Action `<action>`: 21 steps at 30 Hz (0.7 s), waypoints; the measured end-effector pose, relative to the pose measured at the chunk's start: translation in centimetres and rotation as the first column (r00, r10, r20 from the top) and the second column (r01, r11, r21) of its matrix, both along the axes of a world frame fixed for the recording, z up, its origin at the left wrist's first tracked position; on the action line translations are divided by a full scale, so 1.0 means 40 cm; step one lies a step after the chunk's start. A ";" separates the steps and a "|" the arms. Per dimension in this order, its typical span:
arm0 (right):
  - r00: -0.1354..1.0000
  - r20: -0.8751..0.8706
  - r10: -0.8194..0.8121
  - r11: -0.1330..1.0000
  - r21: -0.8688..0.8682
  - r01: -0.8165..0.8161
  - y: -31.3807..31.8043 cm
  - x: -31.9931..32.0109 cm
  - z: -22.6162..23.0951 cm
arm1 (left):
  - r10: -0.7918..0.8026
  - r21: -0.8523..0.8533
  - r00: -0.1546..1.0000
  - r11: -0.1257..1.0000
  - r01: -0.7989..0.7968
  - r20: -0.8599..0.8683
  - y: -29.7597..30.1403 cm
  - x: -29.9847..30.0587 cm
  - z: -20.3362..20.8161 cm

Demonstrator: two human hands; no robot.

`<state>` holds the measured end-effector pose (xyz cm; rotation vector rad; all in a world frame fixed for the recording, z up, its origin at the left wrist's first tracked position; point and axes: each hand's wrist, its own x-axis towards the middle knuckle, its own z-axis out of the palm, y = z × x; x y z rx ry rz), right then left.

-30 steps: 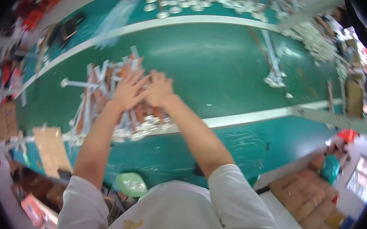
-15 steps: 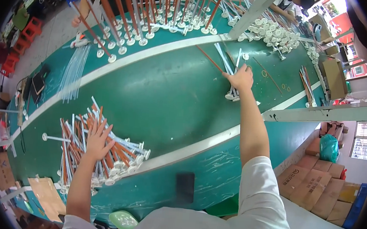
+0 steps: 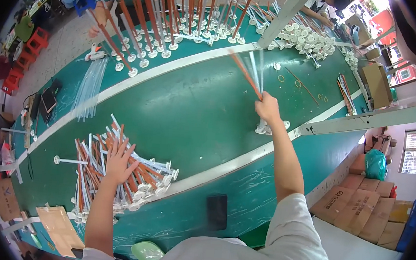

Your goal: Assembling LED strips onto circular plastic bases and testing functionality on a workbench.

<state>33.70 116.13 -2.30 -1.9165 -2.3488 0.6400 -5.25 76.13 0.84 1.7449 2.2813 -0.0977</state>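
My left hand (image 3: pixel 119 164) lies with fingers spread on a heap of orange and clear-white sticks (image 3: pixel 141 176) with white round bases, at the left of the green table. Farther right, my right hand (image 3: pixel 268 107) is closed round a small bundle of sticks (image 3: pixel 253 74), one orange and several whitish. Their tops lean away to the far left and look blurred; the white bases show below the hand. Just beyond lie a loose white disc (image 3: pixel 277 66), a thin brown stick (image 3: pixel 303 88) and several thin yellow bands (image 3: pixel 298 84).
Many sticks stand upright on white bases (image 3: pixel 166 54) along the far side. A heap of white discs (image 3: pixel 303 39) lies far right, beside a slanting white post (image 3: pixel 286 19). Clear strips (image 3: pixel 90 89) lie far left. A dark phone-like slab (image 3: pixel 216 212) is near me. Other people work opposite.
My right hand has closed round the bundle and drawn it slightly nearer, lifting its sticks into a steeper lean. My left hand stays spread on the heap. The view has shifted slightly.
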 end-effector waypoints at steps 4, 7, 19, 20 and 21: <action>0.479 -0.873 -0.092 0.992 -0.040 0.117 -0.211 0.010 0.092 | 0.006 -0.006 1.000 1.000 -0.006 -0.007 -0.024 -0.001 0.001; 0.196 -0.980 -0.039 0.980 0.000 0.197 -0.286 -0.025 0.015 | -0.007 -0.007 1.000 1.000 0.007 -0.013 -0.021 0.005 -0.004; 0.764 -0.637 0.103 0.992 0.119 -0.035 -0.424 -0.323 0.156 | -0.028 0.098 0.999 0.995 0.031 -0.027 -0.040 -0.019 -0.037; 0.854 -0.467 0.231 0.973 0.103 -0.207 -0.442 -0.368 0.160 | -0.006 0.071 1.000 0.997 0.008 -0.021 -0.038 -0.021 -0.041; 0.840 -0.402 0.365 0.924 0.044 -0.380 -0.459 -0.412 0.127 | 0.004 0.050 1.000 0.999 -0.003 -0.011 -0.034 -0.015 -0.043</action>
